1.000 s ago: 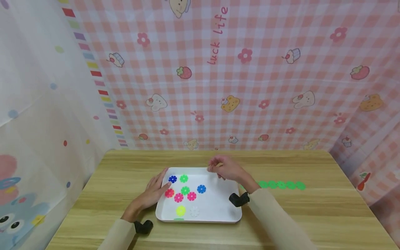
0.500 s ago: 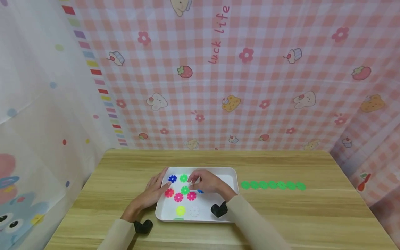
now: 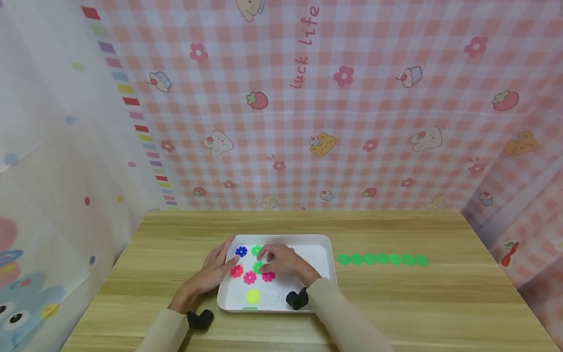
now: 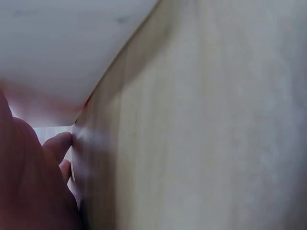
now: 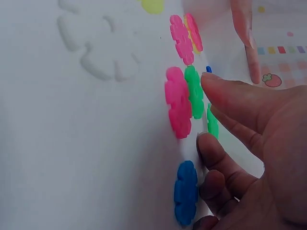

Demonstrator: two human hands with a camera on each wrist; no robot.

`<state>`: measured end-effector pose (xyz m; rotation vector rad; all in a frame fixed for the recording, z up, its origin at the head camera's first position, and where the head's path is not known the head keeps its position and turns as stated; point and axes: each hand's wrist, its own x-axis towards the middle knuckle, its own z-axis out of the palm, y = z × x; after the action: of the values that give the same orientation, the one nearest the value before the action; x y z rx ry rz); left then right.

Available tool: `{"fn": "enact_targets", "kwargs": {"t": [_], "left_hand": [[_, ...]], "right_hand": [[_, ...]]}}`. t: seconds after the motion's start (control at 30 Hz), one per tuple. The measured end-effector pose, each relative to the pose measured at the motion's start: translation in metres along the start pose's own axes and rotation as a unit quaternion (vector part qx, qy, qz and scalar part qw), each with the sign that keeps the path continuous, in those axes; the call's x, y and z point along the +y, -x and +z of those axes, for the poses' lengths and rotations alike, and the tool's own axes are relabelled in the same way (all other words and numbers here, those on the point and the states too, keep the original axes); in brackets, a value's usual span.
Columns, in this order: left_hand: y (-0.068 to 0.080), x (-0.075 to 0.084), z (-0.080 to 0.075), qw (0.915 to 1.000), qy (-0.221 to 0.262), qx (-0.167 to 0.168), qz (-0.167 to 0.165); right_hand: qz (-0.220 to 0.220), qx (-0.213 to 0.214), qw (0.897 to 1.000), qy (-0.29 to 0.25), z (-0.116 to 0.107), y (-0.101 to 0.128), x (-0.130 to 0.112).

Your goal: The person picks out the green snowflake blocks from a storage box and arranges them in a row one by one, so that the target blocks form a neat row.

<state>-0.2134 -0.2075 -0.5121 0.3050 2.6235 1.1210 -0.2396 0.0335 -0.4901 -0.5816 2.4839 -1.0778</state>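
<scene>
A white tray [image 3: 325,244] on the wooden table [image 3: 396,293] holds flat flower-shaped discs in blue [image 3: 241,251], green [image 3: 256,250], red [image 3: 236,271], pink [image 3: 249,277], yellow [image 3: 252,296] and white [image 3: 272,296]. My right hand [image 3: 274,259] hovers low over the tray's middle. In the right wrist view its thumb and forefinger [image 5: 225,158] stand slightly apart at a green disc [image 5: 194,91], beside a pink disc [image 5: 177,105] and a blue disc [image 5: 184,191]. My left hand [image 3: 213,269] rests with straight fingers on the tray's left rim [image 4: 57,48].
A row of several green discs [image 3: 380,259] lies on the table right of the tray. Pink checked cloth walls stand close behind and to the right, a pale printed curtain to the left. Bare wood [image 4: 216,120] surrounds the tray.
My right hand came from the tray's far edge down and left to the green disc in the tray's middle, now covering the blue disc. The left hand has stayed on the rim.
</scene>
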Motion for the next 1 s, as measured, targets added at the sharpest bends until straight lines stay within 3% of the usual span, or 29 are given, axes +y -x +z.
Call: {"fn": "enact_targets", "kwargs": {"t": [0.47,0.83,1.0], "left_hand": [[-0.0007,-0.0004,0.0007,1.0,-0.001,0.0,0.002],[-0.0011,-0.0011,0.0017,1.0,0.0,0.001,0.0],[-0.0001,0.0008,0.0012,1.0,0.005,-0.002,-0.008]], "right_hand": [[0.013,-0.001,0.999,0.035,0.0032,-0.0017,-0.0001],[0.014,-0.003,1.0,0.02,0.0015,-0.0009,0.001],[0.024,-0.005,1.0,-0.014,0.0002,0.0009,0.0011]]}}
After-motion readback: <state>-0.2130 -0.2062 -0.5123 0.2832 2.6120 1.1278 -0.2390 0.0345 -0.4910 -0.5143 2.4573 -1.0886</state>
